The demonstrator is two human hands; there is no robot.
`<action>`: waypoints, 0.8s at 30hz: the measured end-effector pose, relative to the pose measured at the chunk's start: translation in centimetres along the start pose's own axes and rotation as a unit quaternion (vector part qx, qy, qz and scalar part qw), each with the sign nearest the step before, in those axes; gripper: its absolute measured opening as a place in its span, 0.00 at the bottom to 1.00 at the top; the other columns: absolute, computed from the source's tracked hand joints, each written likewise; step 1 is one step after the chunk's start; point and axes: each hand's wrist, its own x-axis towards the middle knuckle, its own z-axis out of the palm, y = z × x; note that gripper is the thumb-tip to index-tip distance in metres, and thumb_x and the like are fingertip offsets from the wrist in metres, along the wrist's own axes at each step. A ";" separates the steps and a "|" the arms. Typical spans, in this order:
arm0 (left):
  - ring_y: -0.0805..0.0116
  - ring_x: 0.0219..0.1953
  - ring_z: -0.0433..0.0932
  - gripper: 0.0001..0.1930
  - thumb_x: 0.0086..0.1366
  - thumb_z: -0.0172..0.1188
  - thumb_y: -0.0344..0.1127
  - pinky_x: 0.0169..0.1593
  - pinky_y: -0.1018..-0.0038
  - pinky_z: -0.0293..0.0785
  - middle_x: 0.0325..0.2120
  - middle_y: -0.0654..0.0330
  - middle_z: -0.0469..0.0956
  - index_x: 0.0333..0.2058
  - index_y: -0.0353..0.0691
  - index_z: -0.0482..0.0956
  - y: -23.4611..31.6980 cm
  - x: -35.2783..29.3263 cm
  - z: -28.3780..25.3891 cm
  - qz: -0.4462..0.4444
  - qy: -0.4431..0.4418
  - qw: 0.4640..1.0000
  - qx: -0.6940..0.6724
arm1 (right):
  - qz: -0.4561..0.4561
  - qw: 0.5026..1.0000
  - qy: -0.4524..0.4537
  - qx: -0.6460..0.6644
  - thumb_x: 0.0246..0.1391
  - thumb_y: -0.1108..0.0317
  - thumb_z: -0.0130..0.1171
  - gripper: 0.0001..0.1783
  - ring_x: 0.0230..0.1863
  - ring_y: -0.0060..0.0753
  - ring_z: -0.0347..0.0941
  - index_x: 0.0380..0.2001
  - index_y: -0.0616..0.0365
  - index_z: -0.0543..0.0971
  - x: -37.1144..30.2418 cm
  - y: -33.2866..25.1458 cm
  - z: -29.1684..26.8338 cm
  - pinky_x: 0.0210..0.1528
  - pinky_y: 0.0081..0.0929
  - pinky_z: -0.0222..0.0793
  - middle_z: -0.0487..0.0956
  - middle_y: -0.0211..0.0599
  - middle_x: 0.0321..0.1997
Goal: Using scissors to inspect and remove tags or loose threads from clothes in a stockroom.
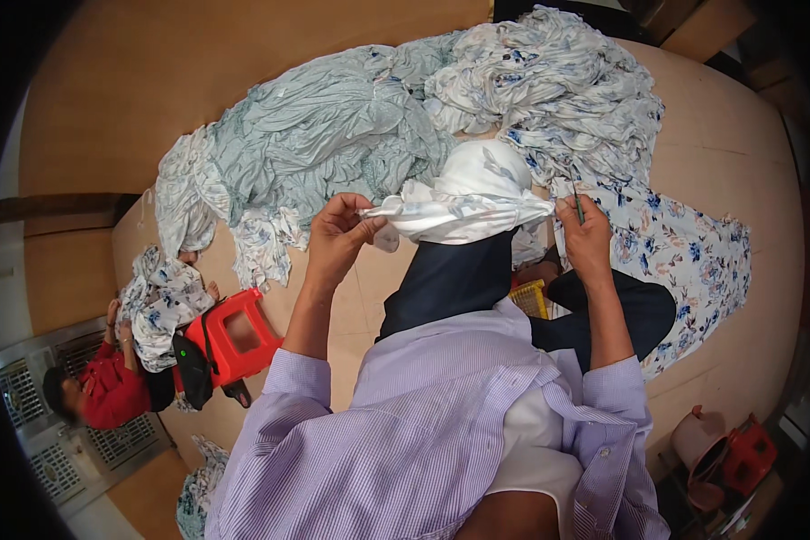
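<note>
A white cloth with a pale floral print [463, 211] is stretched between my hands and drapes over my raised dark-trousered knee. My left hand [340, 232] pinches its left end between thumb and fingers. At the other end, my right hand [587, 236] grips the cloth's edge. The same right hand also holds a slim, dark pointed tool [577, 196], perhaps thread snips, standing upright among the fingers. Its lower part is hidden in my grasp.
Ahead lie heaped grey-green fabric [324, 135] and white-blue floral fabric [558, 81]. More floral cloth [693, 261] spreads right. A yellow basket [531, 299] sits by my leg. Left, a person in red [121, 396] handles cloth near a red stool [243, 337]. A pink bucket [698, 441] stands lower right.
</note>
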 end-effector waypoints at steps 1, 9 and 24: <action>0.79 0.23 0.68 0.08 0.55 0.64 0.20 0.28 0.86 0.65 0.25 0.64 0.75 0.33 0.35 0.75 0.4 0.0 0.2 0.008 0.000 1.000 -0.013 | 0.003 1.000 0.002 -0.004 0.58 0.71 0.54 0.05 0.30 0.18 0.62 0.31 0.62 0.74 -0.1 0.0 0.0 0.35 0.15 0.59 0.73 0.27 0.28; 0.80 0.22 0.71 0.12 0.56 0.65 0.21 0.26 0.87 0.67 0.24 0.64 0.76 0.39 0.34 0.76 3.7 -0.2 1.4 0.048 -0.037 0.995 -0.079 | 0.029 0.999 -0.003 -0.024 0.55 0.71 0.56 0.05 0.29 0.16 0.61 0.34 0.61 0.75 -0.4 -2.1 0.7 0.34 0.14 0.58 0.73 0.25 0.28; 0.84 0.20 0.67 0.05 0.58 0.64 0.24 0.23 0.88 0.61 0.22 0.66 0.77 0.33 0.35 0.80 7.0 -1.1 6.0 0.059 -0.104 0.992 0.026 | -0.252 0.955 -0.158 0.005 0.51 0.74 0.60 0.04 0.22 0.16 0.58 0.31 0.62 0.77 -1.4 -14.3 7.5 0.25 0.15 0.54 0.71 0.25 0.21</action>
